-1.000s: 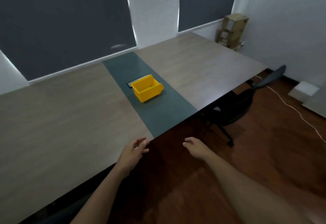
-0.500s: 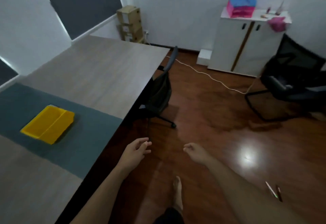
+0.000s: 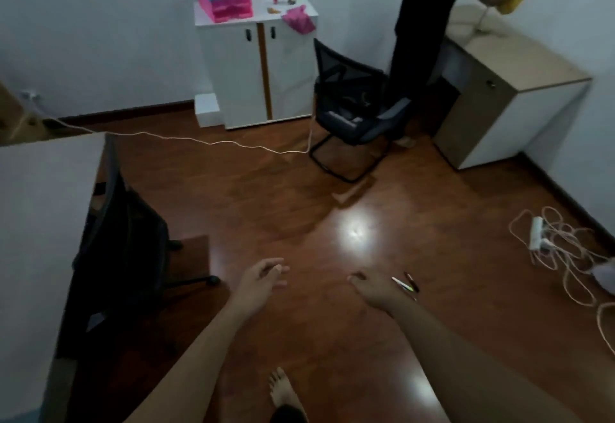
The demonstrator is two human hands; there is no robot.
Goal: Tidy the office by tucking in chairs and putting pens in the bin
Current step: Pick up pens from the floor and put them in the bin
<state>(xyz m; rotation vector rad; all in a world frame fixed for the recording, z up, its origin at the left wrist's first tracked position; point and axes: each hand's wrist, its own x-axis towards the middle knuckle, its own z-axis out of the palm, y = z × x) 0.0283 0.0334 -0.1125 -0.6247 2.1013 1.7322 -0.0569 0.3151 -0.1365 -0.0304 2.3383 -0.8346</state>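
Two pens lie on the brown wooden floor: a pale green-tipped pen (image 3: 402, 283) and a dark red pen (image 3: 411, 281), side by side. My right hand (image 3: 371, 288) hangs in the air just left of them, fingers loosely curled, holding nothing. My left hand (image 3: 263, 278) floats further left, fingers apart and empty. A black swivel chair (image 3: 119, 243) is tucked under the long desk (image 3: 36, 209) at the left. A second black mesh chair (image 3: 349, 113) stands away from any desk, near the white cabinet. The yellow bin is out of view.
A white cabinet (image 3: 259, 66) with pink and blue trays stands against the far wall. A beige desk (image 3: 512, 86) sits at the right, with a person in dark clothes beside it. A white cable (image 3: 206, 141) crosses the floor; a power strip with tangled cords (image 3: 552, 239) lies right. My bare foot (image 3: 283, 389) is below.
My view has swung right, away from the desk and yellow bin toward the open floor. The pens now lie close to my right hand. Both hands stay empty and apart.
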